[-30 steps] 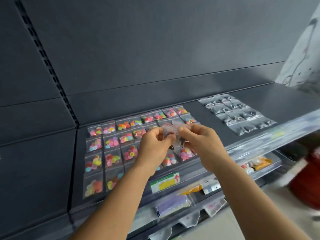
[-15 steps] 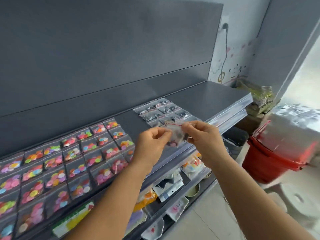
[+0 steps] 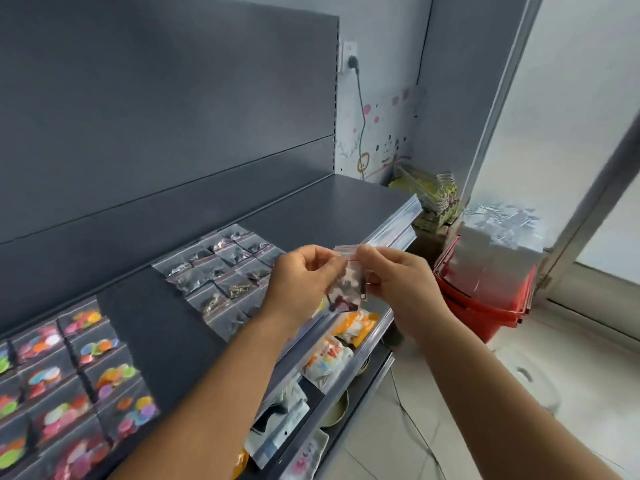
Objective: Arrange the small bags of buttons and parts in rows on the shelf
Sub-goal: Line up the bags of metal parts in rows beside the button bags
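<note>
hands: left (image 3: 304, 275) and right (image 3: 394, 275) pinch small bag (image 3: 346, 289) | above shelf (image 3: 329, 209)

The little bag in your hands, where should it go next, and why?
Probably down onto the shelf beside the grey parts bags. Both the left hand and the right hand pinch the bag in the air above that group, and bare shelf lies just past it.

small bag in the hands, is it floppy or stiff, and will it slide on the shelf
Probably floppy: the small bag hangs limp below the pinch of both hands. Likely light, held by fingers alone. Its glossy plastic may slide on the smooth shelf.
</note>
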